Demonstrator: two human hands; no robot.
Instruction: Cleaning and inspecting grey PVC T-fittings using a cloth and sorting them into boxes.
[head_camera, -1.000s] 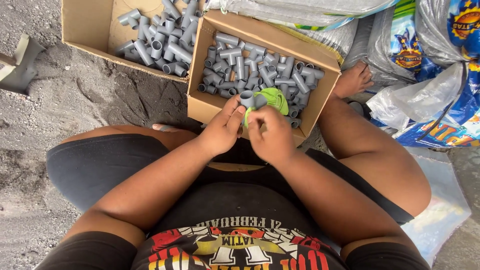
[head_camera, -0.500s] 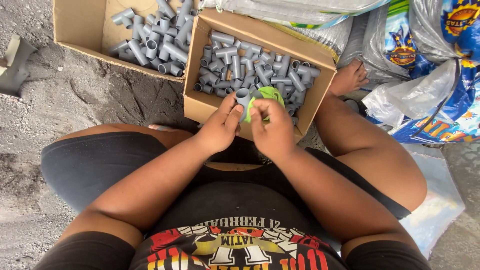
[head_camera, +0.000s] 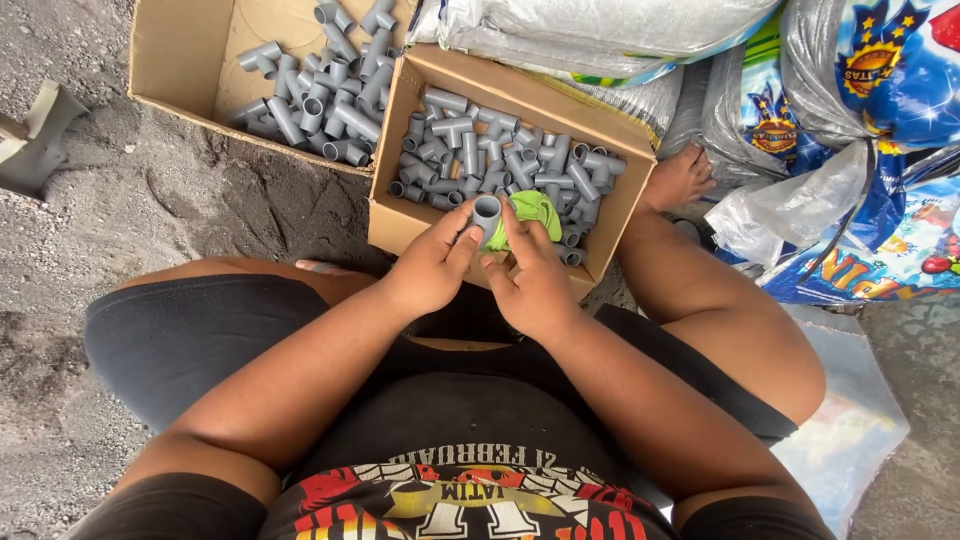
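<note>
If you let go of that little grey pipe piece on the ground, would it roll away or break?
The grey pipe fitting in the left hand looks like stiff plastic, so it probably wouldn't bend or break. Being hollow, it's likely light. Its round barrel might roll a bit, though the sandy ground would likely stop it. The green cloth by the right hand would just flop.

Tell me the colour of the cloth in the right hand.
Bright green cloth, held by the right hand; it shows clearest in the head view.

Matt grey plastic pipe fitting (head_camera: 486, 212), soft green cloth (head_camera: 532, 211), rough brown cardboard box (head_camera: 400, 220), glossy plastic sacks (head_camera: 850, 120).
</note>
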